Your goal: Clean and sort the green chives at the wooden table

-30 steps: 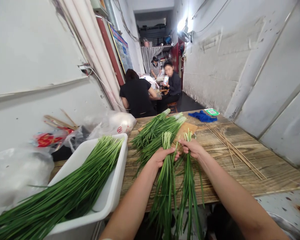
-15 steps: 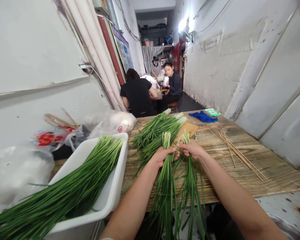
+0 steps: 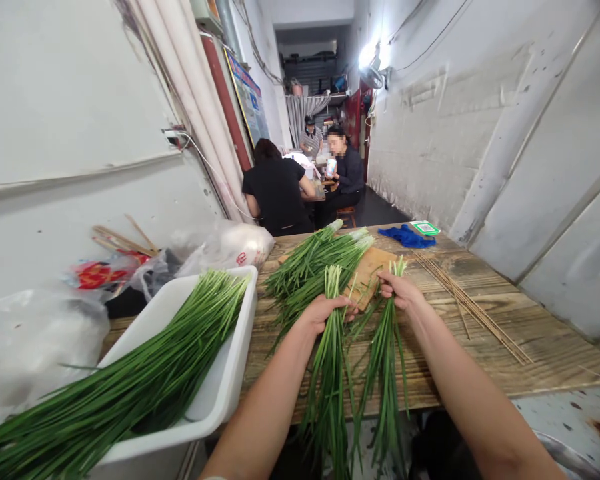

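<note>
Rightward has moved the right hand (image 3: 399, 292), carrying its thinner bunch (image 3: 386, 357) away from the left hand (image 3: 325, 312). From the left, loose greens (image 3: 145, 373) in the white tub (image 3: 241, 340) apparently remain to be handled; gathered bundles (image 3: 313, 267) on the table (image 3: 480, 377) look done; left fingers grip a fuller bunch (image 3: 333, 367), right fingers clasp theirs, both seemingly unfinished.

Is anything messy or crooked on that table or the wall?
Yes, a little. One thin stick lies crooked to the other sticks, the blue cloth is crumpled up, and the wall on the right looks patchy and rough, maybe worn. The green bunch in each hand looks fine.
</note>
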Tool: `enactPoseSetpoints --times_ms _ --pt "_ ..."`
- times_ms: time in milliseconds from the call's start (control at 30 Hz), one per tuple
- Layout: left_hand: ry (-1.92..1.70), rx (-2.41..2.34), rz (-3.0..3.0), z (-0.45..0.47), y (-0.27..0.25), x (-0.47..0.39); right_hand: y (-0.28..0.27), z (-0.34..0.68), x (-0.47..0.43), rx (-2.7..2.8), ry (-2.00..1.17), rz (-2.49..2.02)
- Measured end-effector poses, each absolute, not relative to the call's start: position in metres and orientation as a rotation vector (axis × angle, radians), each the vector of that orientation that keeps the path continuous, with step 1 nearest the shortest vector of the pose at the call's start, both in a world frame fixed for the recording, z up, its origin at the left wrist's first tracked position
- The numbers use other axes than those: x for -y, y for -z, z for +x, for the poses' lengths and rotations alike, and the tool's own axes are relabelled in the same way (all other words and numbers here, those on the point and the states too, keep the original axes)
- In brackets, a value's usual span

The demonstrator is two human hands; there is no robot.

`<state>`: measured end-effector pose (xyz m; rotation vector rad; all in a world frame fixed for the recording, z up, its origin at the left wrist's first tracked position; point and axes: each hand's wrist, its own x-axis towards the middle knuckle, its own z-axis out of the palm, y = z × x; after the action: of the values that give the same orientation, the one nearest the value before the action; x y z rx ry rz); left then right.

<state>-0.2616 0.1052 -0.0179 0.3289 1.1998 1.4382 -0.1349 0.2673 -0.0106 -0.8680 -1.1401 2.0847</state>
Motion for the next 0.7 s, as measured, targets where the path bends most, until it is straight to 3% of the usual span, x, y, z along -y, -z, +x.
enactPoseSetpoints --times_ms 133,467,700 --pt "-1.441 -1.262 0.361 -0.263 0.019 -0.105 0.008 -0.131 -0.275 1.082 -2.062 -0.906" --pt "-1.473 -1.419 0.45 -0.26 0.02 -0.107 0.002 -0.134 -0.236 1.624 -1.932 -0.618" --pt "-1.497 -1.497 0.507 -0.256 0.017 -0.107 0.009 -0.14 -0.229 1.987 -1.599 -0.628"
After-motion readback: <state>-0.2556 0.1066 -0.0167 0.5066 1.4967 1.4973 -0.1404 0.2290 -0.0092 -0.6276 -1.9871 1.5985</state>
